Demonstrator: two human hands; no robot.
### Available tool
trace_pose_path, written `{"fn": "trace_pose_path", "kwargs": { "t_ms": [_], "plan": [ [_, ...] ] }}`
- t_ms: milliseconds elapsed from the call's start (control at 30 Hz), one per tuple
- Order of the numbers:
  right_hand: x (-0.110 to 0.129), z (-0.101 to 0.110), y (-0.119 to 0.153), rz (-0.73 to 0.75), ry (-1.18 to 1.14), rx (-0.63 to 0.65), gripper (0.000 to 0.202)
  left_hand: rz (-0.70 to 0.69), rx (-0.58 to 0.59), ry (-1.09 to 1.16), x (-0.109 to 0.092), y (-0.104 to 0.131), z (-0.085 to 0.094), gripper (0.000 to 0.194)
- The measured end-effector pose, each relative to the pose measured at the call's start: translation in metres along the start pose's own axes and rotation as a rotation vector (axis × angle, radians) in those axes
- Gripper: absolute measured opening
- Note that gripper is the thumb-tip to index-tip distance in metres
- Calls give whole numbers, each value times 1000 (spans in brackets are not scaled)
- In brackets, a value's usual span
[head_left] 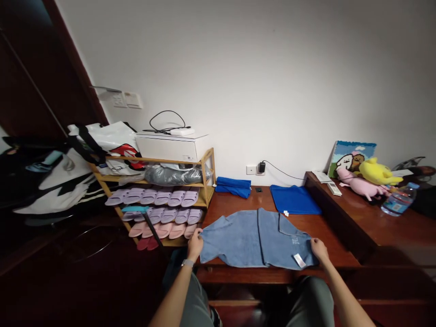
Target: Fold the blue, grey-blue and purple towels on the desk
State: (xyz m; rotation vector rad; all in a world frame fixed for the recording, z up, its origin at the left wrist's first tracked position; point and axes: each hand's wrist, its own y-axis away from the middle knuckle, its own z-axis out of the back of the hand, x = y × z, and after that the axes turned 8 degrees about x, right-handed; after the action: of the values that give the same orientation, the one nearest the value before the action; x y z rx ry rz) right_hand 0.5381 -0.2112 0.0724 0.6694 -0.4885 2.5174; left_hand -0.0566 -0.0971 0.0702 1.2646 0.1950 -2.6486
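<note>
A grey-blue towel (238, 238) lies spread across the wooden desk, with a dark crease or edge running down its middle and one corner folded over on the right. Pale lettering and a white tag (299, 260) show near its right end. My left hand (195, 245), with a watch at the wrist, is closed on the towel's left edge. At the opposite end, my right hand (319, 250) pinches the right edge. Behind the towel are a folded blue cloth (233, 186) on the left and a flat blue cloth (295, 200) on the right.
Left of the desk (218, 207) stands a wooden rack (208, 181) with several slippers and a white box (166, 146). On the raised right surface are a water bottle (399, 200), plush toys (363, 185), a remote (334, 189) and a picture (352, 156). A charger (262, 167) is plugged into the wall.
</note>
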Motion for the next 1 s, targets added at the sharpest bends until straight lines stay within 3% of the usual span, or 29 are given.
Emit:
{"fn": "trace_pose_path", "kwargs": {
  "t_ms": [133, 367, 433, 500, 600, 667, 800, 900, 1000],
  "plan": [
    [-29, 5, 0, -124, 2, 58, 41, -62, 36, -108, 7, -8, 7, 26],
    [-49, 4, -5, -161, 69, -37, 52, -138, 64, -282, 22, -9, 19, 41],
    [-44, -2, -6, -117, 105, -56, 50, -172, 62, -329, 21, -6, 16, 39],
    [-30, -13, -6, 23, 163, -4, 43, -239, 65, -370, 15, -6, 8, 35],
    [3, -33, -6, 368, 216, 261, 38, -401, 114, -413, 0, -14, -13, 32],
    [25, -46, -8, 504, 232, 400, 43, -468, 144, -419, -11, -26, -29, 30],
    [41, -62, -15, 459, 337, 372, 46, -347, 159, -393, -23, -57, -51, 21],
    [27, -66, -25, 401, 318, 338, 46, -312, 174, -380, -20, -76, -53, 20],
    [5, -64, -44, 345, 147, 306, 47, -319, 190, -339, -15, -91, -50, 23]
  ]
}}
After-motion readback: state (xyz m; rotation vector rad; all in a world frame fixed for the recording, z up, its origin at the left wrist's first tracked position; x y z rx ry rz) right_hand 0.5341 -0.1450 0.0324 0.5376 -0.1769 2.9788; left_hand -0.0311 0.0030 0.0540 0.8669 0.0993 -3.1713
